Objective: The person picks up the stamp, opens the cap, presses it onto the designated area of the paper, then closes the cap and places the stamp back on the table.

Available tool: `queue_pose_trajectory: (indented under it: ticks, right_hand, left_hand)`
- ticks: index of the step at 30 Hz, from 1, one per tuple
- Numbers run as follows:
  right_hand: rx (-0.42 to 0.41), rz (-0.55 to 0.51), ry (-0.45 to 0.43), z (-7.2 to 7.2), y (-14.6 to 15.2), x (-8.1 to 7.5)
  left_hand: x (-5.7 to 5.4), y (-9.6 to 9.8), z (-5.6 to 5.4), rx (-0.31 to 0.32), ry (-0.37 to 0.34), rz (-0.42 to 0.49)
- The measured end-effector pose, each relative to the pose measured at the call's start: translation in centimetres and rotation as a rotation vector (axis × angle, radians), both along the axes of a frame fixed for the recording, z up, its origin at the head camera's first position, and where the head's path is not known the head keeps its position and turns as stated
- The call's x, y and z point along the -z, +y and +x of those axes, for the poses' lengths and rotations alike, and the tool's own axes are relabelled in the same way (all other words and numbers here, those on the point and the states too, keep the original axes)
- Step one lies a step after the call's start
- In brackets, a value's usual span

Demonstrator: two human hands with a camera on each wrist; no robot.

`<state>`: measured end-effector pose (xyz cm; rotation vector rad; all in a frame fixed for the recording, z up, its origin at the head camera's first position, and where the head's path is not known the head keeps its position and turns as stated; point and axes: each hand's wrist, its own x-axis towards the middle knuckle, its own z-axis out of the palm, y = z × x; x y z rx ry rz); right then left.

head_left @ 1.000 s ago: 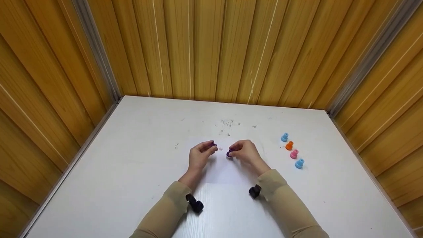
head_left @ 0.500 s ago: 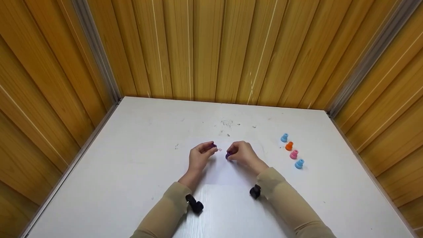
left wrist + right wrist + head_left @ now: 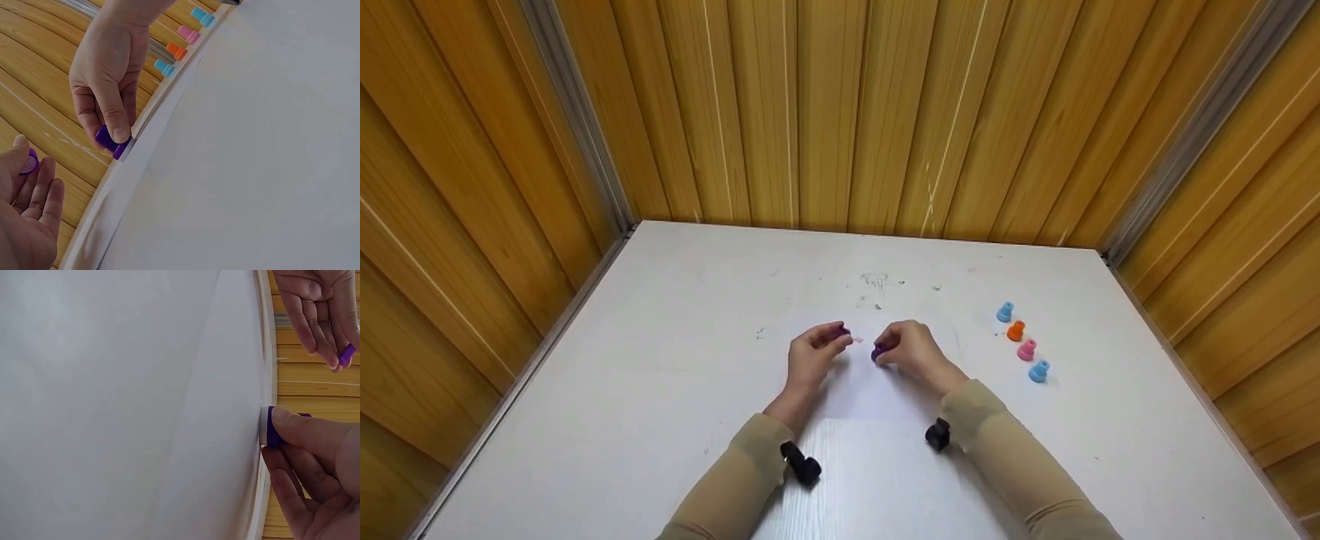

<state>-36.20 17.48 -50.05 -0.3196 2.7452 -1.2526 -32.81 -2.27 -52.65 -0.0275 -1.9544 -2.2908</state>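
My right hand [image 3: 919, 351] pinches a purple toy stamp [image 3: 115, 142] between thumb and fingers, its pale base at the sheet of white paper [image 3: 855, 397]. In the right wrist view that base [image 3: 264, 426] faces the paper, and I cannot tell whether it is pressed down. To its left, my left hand [image 3: 811, 361] pinches a small round purple cap [image 3: 30, 162] just above the sheet; a pinkish design shows on its face in the left wrist view. A faint reddish mark [image 3: 858, 340] lies on the paper between both hands.
Several more stamps stand in a slanting row to the right: a blue one [image 3: 1005, 312], an orange one [image 3: 1016, 331], a pink one [image 3: 1027, 349] and another blue one [image 3: 1039, 371]. Wood-look panels [image 3: 825, 112] close off the white table's [image 3: 585, 420] back and sides.
Over the last second my right hand has shifted slightly nearer the body and turned with the stamp. My left hand stays almost still with the cap.
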Motion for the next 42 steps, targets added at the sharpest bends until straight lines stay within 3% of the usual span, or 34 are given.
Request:
queue_pose_trajectory:
  ticks: [22,36,39,42]
  right_hand:
    - [0.002,0.004,-0.017,0.2,-0.5,-0.1]
    - [-0.026,0.031,-0.016,0.0,0.0,-0.1]
    - [0.029,-0.053,0.01,0.0,0.6,-0.4]
    - [0.126,-0.253,0.013,0.2,1.3,-0.8]
  left_hand:
    - [0.1,-0.1,0.1,-0.011,-0.039,-0.023]
    - [0.3,0.0,0.3,0.007,-0.006,-0.004]
    - [0.1,0.0,0.2,0.012,-0.011,-0.007]
    - [-0.1,0.0,0.0,0.014,-0.002,0.0]
